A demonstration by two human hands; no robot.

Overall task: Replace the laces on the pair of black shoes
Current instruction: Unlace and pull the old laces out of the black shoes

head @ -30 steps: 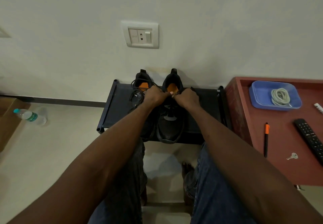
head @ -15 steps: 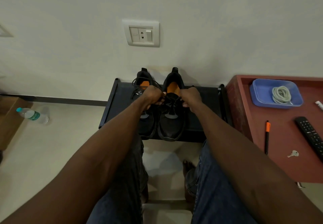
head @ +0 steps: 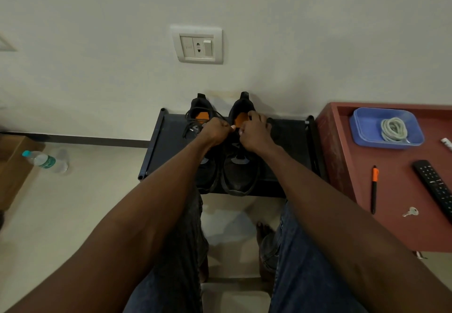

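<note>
Black shoes (head: 238, 166): pair, side by side on dark rack (head: 168, 146) against wall. Left hand (head: 215, 130) and right hand (head: 254, 133) both curled over right shoe's collar, apparently pinching lace ends, which are too small to confirm. Advice: draw both ends evenly, keeping shoe steady.

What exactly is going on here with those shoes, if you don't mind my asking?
A seated person is working on the laces of a pair of black shoes on a low black rack. Both the left hand and right hand work at the top of the right-side shoe. A coiled light cord waits in a blue tray.
</note>
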